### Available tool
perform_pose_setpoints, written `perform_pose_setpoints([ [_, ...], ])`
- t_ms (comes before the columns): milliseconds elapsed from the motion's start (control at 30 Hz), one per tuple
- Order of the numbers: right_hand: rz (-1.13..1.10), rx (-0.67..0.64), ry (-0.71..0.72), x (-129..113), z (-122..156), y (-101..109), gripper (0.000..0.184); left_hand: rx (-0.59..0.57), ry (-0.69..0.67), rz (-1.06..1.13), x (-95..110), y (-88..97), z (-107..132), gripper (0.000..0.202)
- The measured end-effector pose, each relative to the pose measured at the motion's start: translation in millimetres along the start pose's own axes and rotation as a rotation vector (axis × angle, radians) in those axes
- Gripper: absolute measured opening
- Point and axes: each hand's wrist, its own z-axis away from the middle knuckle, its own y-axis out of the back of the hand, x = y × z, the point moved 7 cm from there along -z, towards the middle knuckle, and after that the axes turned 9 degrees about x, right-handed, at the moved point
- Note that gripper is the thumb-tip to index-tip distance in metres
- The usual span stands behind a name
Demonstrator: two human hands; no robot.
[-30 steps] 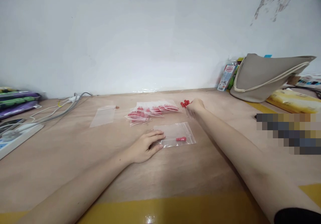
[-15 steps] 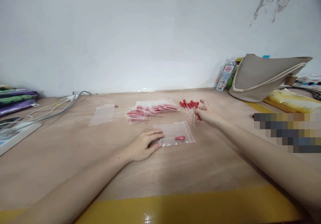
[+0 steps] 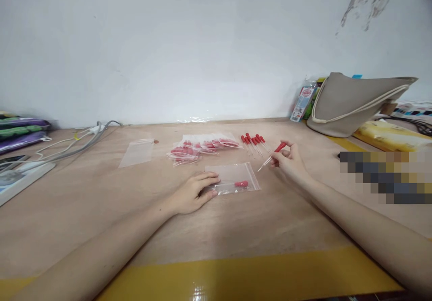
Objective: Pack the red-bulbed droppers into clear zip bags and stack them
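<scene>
My right hand (image 3: 286, 160) pinches a dropper (image 3: 279, 147) with a red rubber bulb. The thin clear tube slants down to the left, its tip just beside the mouth of a clear zip bag (image 3: 232, 172). Inside that bag lies another red-bulbed dropper (image 3: 241, 184). My left hand (image 3: 199, 190) lies on the bag's left end, fingers spread and stretched out, covering part of it. Several loose droppers (image 3: 253, 140) lie behind the bag, to the left of my right hand.
Overlapping filled zip bags (image 3: 209, 146) lie at the back middle. Flat zip bags (image 3: 137, 151) are farther left. Cables (image 3: 91, 141) and a white power strip (image 3: 27, 179) occupy the left side. At right stand a grey bag (image 3: 354, 107) and a yellow packet (image 3: 391, 134).
My right hand has moved right, away from the loose droppers, carrying one dropper and tilting its tube towards the bag. My left hand has stayed on the bag.
</scene>
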Motion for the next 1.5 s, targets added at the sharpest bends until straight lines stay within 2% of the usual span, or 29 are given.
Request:
perform_pose_setpoints([
  [67, -0.002, 0.003, -0.012, 1.7, -0.8, 1.3, 0.054, 0.002, 0.000, -0.004, 0.0, 0.0, 0.0, 0.036],
  [167, -0.034, -0.058, -0.097, 10.2, 8.5, -8.4, 0.050, 0.003, -0.003, -0.002, 0.5, 0.2, 0.1, 0.035],
  [300, -0.132, -0.218, -0.254, 20.7, 29.9, -29.1, 0.032, 0.020, 0.005, 0.009, 1.0, 1.8, 0.2, 0.039],
  [400, -0.149, -0.315, -0.321, 23.6, 37.9, -34.3, 0.022, 0.028, 0.031, 0.008, -0.4, 2.5, 0.3, 0.043],
  [500, -0.052, -0.425, -0.336, 24.2, 35.4, -31.3, 0.022, 0.031, 0.030, 0.009, -0.7, 2.2, 0.4, 0.043],
  [633, 0.169, -0.630, -0.281, 21.6, 29.0, -28.6, 0.029, 0.029, 0.030, 0.009, -1.2, 1.5, 0.5, 0.043],
  [733, 0.270, -0.705, -0.253, 20.9, 28.5, -31.9, 0.033, 0.014, 0.042, 0.000, -1.6, 0.7, 0.6, 0.043],
  [867, 0.213, -0.723, -0.215, 20.6, 34.5, -45.2, 0.036, 0.013, 0.039, 0.001, -0.5, 1.2, 0.3, 0.042],
  [1033, 0.110, -0.627, -0.131, 23.8, 38.4, -55.0, 0.038, 0.019, 0.028, 0.000, -0.6, 1.4, -0.1, 0.042],
  [1200, 0.137, -0.587, -0.045, 27.3, 40.5, -58.3, 0.035, 0.027, 0.025, 0.002, -1.3, 1.1, 0.0, 0.042],
  [1300, 0.150, -0.621, -0.050, 24.4, 45.2, -59.2, 0.033, 0.027, 0.021, 0.006, -0.7, 0.9, -0.1, 0.042],
  [1400, 0.241, -0.727, -0.085, 21.6, 50.8, -59.0, 0.031, 0.027, 0.022, 0.010, -0.4, 1.0, -0.4, 0.040],
  [1500, 0.356, -0.746, -0.102, 21.7, 41.2, -53.0, 0.032, 0.024, 0.014, 0.011, 0.3, 0.9, -0.9, 0.038],
])
